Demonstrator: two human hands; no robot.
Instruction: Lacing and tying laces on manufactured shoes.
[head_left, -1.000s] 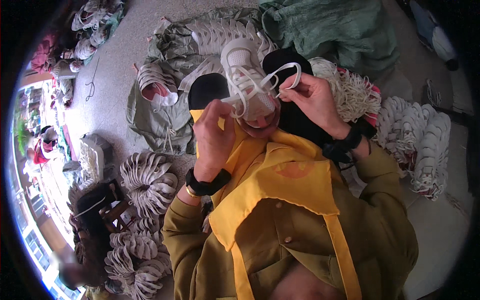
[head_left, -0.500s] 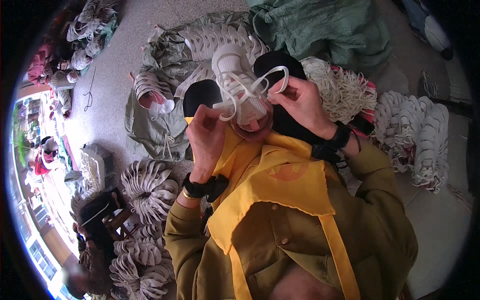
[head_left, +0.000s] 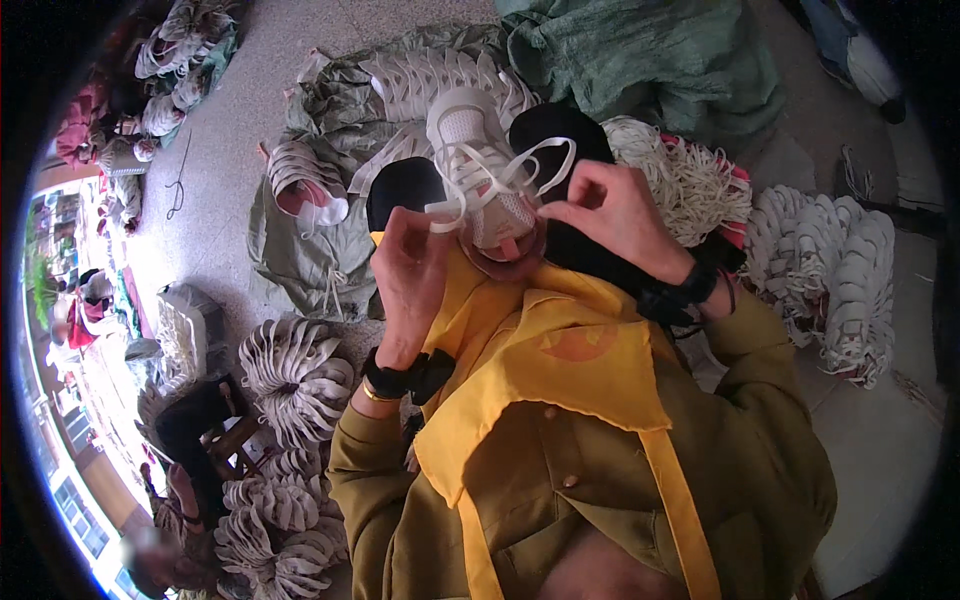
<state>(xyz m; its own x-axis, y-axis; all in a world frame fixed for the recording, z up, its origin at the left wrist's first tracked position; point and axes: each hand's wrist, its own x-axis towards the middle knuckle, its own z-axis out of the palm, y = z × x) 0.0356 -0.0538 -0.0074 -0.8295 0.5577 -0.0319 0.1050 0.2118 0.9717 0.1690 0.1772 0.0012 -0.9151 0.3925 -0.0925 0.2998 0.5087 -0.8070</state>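
Observation:
A white sneaker upper [head_left: 468, 122] with pink parts lies across my lap, its toe pointing away from me. A white shoelace [head_left: 478, 165] is threaded through it in loose crossings, and one loop arches out to the right. My left hand [head_left: 412, 262] is closed at the left side of the upper, pinching a lace end. At the right side is my right hand [head_left: 622, 222], its index finger curled and its thumb tip close to the upper's edge. Whether lace lies between those fingers is hidden.
A heap of white laces [head_left: 665, 180] lies to the right, beside stacked white uppers [head_left: 855, 285]. More uppers [head_left: 295, 380] are bunched at the left. Beyond my knees are a grey-green sheet [head_left: 290, 260] and a green sack [head_left: 640, 60]. Another person [head_left: 175, 545] is at the lower left.
My right hand has shifted slightly right, with its index finger drawn back from the lace loop. My left hand and the upper have hardly moved.

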